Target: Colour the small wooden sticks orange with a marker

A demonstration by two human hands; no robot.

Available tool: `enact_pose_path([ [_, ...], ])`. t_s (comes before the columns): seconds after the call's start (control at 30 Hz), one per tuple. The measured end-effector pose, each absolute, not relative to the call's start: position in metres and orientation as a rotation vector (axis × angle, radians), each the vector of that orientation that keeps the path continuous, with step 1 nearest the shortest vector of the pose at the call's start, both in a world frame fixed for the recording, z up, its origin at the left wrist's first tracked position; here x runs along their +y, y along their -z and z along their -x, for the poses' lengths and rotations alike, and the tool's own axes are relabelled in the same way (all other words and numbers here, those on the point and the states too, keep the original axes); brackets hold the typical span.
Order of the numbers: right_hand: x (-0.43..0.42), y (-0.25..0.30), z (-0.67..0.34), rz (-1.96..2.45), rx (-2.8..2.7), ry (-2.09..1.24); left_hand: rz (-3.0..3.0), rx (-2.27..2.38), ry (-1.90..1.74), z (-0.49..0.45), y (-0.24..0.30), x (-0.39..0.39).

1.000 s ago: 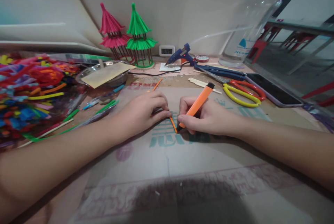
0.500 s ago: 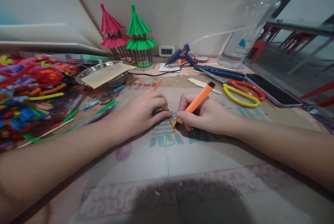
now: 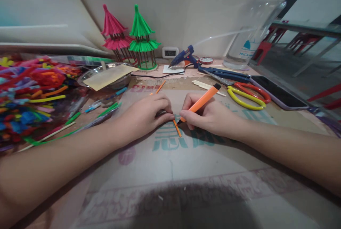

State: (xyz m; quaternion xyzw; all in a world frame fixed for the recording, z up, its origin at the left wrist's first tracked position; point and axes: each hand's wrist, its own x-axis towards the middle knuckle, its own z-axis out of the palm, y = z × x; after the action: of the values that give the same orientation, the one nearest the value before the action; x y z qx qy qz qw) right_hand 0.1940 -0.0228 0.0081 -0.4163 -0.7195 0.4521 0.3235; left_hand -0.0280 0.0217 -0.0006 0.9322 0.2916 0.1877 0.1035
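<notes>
My left hand (image 3: 145, 115) lies curled on the cardboard sheet (image 3: 186, 158) and presses down a thin orange stick (image 3: 177, 128) that runs under its fingers; the stick's far end (image 3: 160, 86) shows beyond the hand. My right hand (image 3: 210, 115) grips an orange utility knife (image 3: 201, 101) like a pen, its tip resting on the stick just right of my left fingertips. Both hands are closed.
A heap of coloured paper strips (image 3: 29, 94) fills the left. A metal bowl (image 3: 106, 76), pink (image 3: 115, 35) and green (image 3: 140, 35) paper pagodas, a blue glue gun (image 3: 183, 56), yellow-red scissors (image 3: 247, 95), blue shears (image 3: 226, 74) and a phone (image 3: 279, 92) lie behind and right.
My right hand has slid the knife tip up along the stick towards my left fingertips, and the knife leans flatter. My left hand has stayed put.
</notes>
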Motion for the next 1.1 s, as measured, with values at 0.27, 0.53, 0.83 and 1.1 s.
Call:
enact_pose_path([
  [0.27,-0.0210,-0.0089,-0.1943,1.026,-1.847,-1.199,-2.660,0.751,-0.646,0.0306,0.0012,0.0239],
  [0.53,-0.0227,-0.0106,-0.1937,1.077,-1.839,-1.197,-2.729,0.728,-0.679,0.0288,0.0008,0.0228],
  [0.83,-0.0225,-0.0122,-0.1927,1.181,-1.838,-1.096,-2.699,0.728,-0.658,0.0296,0.0031,0.0243],
  [1.1,-0.0231,-0.0138,-0.1950,1.155,-1.801,-1.091,-2.761,0.668,-0.684,0.0285,0.0023,0.0222],
])
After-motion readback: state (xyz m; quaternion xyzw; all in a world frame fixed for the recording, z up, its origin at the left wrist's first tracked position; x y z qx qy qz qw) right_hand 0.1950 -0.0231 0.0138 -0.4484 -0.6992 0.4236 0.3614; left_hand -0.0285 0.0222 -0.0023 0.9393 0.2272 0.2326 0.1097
